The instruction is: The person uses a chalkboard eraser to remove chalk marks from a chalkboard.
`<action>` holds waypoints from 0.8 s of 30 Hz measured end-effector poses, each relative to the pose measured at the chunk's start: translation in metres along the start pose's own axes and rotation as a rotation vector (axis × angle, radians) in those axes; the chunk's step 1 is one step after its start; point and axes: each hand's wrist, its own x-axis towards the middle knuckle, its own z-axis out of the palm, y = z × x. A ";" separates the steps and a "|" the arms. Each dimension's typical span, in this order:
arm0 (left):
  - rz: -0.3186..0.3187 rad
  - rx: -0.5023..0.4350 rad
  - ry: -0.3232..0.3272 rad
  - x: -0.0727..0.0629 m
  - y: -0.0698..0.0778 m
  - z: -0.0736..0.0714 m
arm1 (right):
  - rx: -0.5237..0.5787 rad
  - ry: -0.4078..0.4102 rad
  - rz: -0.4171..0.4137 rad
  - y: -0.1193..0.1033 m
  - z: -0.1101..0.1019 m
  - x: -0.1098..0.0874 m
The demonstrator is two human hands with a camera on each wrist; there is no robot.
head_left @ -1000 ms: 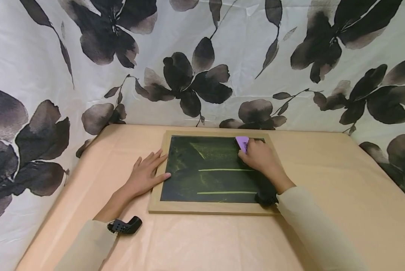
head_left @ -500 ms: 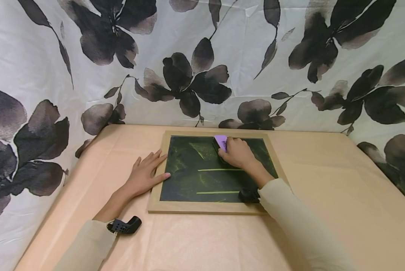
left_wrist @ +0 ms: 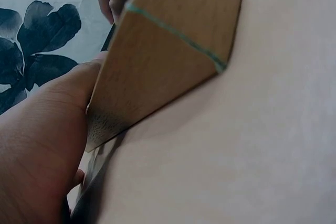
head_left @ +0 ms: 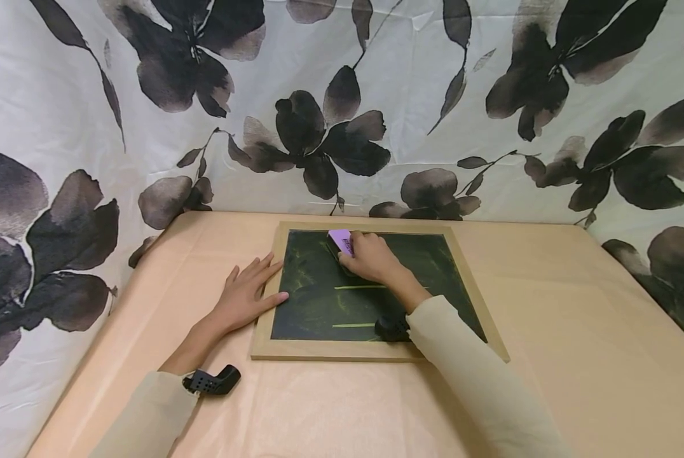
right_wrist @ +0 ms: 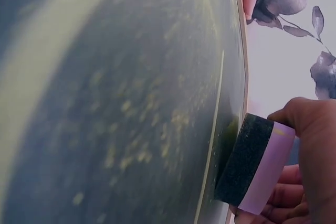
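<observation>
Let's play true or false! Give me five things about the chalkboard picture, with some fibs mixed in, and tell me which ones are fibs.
1. The right hand is holding an eraser. True.

2. The left hand is holding a second eraser. False: the left hand holds nothing and is touching the wooden frame.

3. Straight yellow lines show on the chalkboard. True.

4. The eraser is all orange. False: it is purple and black.

5. The backdrop has green frogs on it. False: the backdrop has dark flowers.
</observation>
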 end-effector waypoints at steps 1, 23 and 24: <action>-0.002 0.000 0.000 0.000 0.000 0.000 | 0.006 -0.007 -0.007 -0.001 0.001 0.002; -0.009 -0.010 0.020 0.003 0.000 0.002 | 0.066 -0.298 -0.344 0.001 -0.019 0.010; -0.011 -0.010 0.017 0.004 0.000 0.003 | 0.060 -0.314 -0.358 0.001 -0.021 0.010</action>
